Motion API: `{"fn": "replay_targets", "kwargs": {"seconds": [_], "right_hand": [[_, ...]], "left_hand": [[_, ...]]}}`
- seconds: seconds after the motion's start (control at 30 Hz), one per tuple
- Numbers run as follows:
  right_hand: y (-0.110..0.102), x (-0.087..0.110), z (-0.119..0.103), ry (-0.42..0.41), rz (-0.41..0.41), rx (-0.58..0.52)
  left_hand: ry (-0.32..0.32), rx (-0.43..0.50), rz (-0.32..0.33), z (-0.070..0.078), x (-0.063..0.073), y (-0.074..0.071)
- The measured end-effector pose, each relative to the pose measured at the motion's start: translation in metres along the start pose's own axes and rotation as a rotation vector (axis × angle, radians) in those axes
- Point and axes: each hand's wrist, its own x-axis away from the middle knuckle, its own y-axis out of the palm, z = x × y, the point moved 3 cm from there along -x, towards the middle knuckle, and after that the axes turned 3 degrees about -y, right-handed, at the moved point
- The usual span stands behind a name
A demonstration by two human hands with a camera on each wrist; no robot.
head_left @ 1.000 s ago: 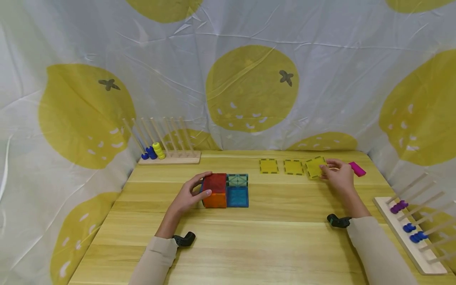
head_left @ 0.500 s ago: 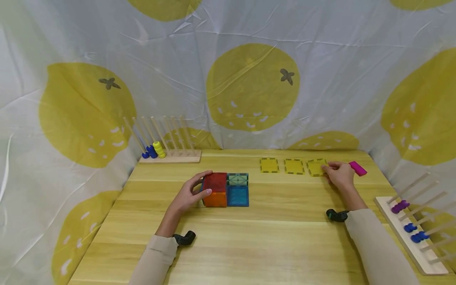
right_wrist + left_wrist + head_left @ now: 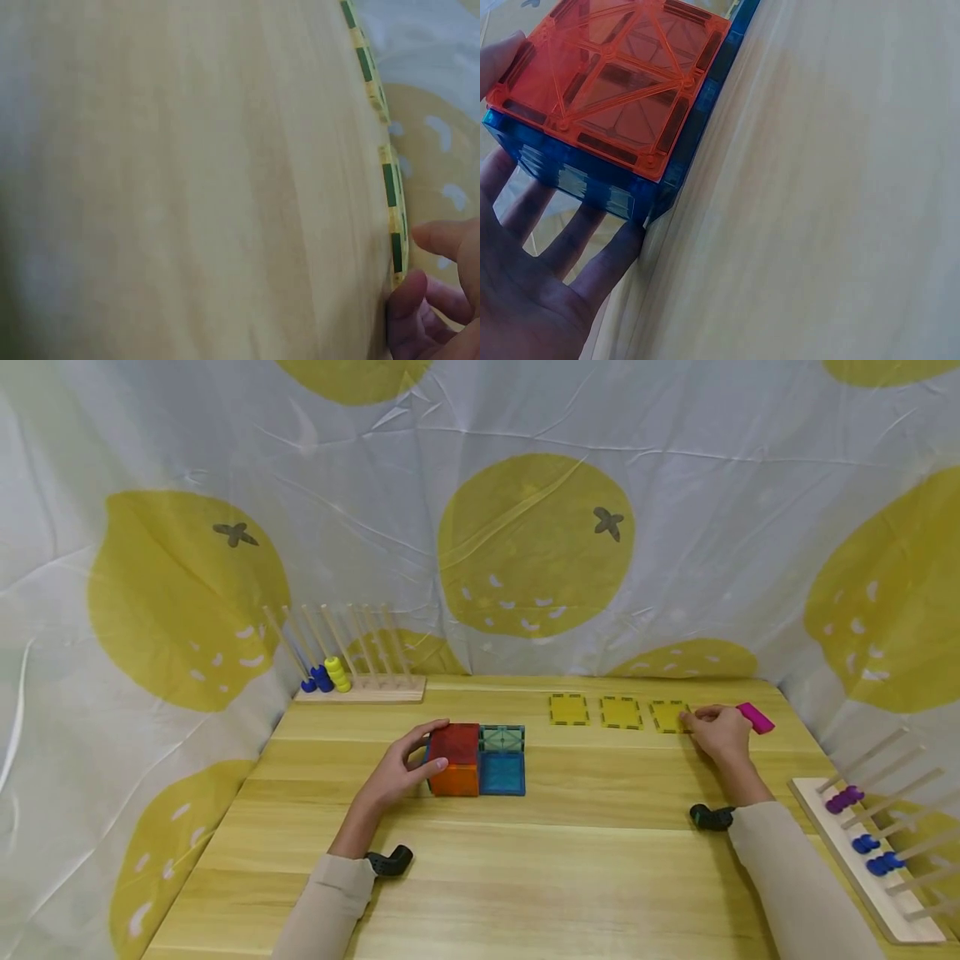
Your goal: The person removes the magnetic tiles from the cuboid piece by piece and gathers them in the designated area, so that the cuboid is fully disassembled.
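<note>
In the head view my left hand (image 3: 396, 772) holds a cube of see-through magnetic tiles (image 3: 453, 760), red on top and orange in front. In the left wrist view its thumb lies on the orange face and the fingers lie along the blue side (image 3: 570, 178). A flat blue tile (image 3: 502, 773) and a pale green tile (image 3: 502, 739) adjoin the cube's right side. My right hand (image 3: 722, 735) pinches the right edge of a yellow magnetic tile (image 3: 667, 716) lying on the table. Two more yellow tiles, one in the middle (image 3: 620, 712) and one at left (image 3: 568, 710), continue the row.
A magenta block (image 3: 756, 717) lies just beyond the right hand. One wooden peg rack (image 3: 375, 690) with blue and yellow beads stands at the back left. Another peg rack (image 3: 862, 860) with purple and blue beads lies along the right edge. A lemon-print cloth hangs behind.
The right hand has lowered the tilted yellow tile flat and turned it nearly straight with the other two. The left hand and the cube have stayed in place.
</note>
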Motion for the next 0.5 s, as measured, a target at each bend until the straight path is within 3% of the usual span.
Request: {"fn": "replay_targets", "kwargs": {"seconds": [0.2,0.4,0.5], "right_hand": [[-0.005,0.011,-0.010,-0.105,0.043,-0.051],[-0.004,0.029,-0.031,-0.202,-0.008,-0.144],[0.001,0.039,-0.045,-0.254,-0.031,-0.140]], "left_hand": [[-0.008,0.003,-0.002,0.001,0.000,0.000],[-0.017,0.008,-0.007,0.001,0.000,-0.001],[-0.012,0.022,-0.009,0.001,0.000,-0.002]]}}
